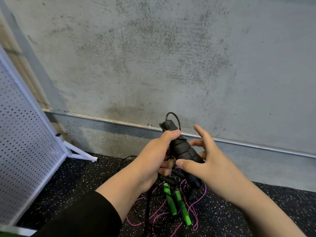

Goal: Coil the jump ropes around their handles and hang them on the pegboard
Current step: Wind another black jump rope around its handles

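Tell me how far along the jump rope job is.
Done: nothing hangs on the visible part of the pegboard. In hand: the left hand grips the black handles, cord looping from the top; the right hand hovers open beside them. Left: the green handles and pink rope lie loose on the floor.

Single head-worn view, looking forward and down, close on both hands; concrete wall [171, 57] straight ahead, white pegboard [22, 142] at left of wall.
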### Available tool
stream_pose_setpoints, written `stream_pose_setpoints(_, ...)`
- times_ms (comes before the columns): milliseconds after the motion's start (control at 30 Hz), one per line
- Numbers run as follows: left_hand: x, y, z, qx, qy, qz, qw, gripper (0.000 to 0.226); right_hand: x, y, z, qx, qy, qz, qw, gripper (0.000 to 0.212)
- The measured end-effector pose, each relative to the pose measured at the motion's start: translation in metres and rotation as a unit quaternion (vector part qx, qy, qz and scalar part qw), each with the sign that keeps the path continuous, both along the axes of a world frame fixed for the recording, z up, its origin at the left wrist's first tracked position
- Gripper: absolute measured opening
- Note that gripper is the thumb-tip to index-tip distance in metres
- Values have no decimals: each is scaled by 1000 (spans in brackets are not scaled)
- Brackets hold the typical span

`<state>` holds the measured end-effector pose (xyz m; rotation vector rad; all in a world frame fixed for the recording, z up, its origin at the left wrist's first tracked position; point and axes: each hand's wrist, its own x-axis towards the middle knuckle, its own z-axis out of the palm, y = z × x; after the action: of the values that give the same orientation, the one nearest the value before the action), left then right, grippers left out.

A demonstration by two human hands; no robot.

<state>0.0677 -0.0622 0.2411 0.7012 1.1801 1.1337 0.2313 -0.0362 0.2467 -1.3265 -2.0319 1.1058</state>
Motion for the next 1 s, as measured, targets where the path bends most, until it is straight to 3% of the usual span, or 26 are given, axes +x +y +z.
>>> stream_pose_setpoints(67, 2, -1, 1, 8, -9, -18, 1000, 39, 4, 2, 3, -22, -9, -2, 1000, 119)
stream_pose_setpoints(133, 3, -1, 0, 14, -8, -39, 999, 34, 5, 2, 4, -38, -15, 6, 999, 118)
stream_pose_setpoints(333, 4, -3, -2, 13, 11, -90, 996, 29, 6, 1, 7, -96, 45, 28, 994, 84)
stream_pose_setpoints(600, 2, 0, -4, -4, -17, -39, 999, 33, -3, -2, -1, -150, 180, -1, 972, 66)
stream_pose_setpoints(767, -1, 2, -4, -15, -25, -37, 999, 42, -9, -7, -3, -118, 221, -6, 968, 41)
stream_pose_setpoints(867, -5, 2, 0, -15, 23, -61, 998, 50, -12, -9, -6, -119, 252, -13, 960, 31)
stream_pose_setpoints(1000, -9, 3, -4, -30, 75, -83, 993, 59, -10, -5, -9, -27, 156, -42, 986, 26)
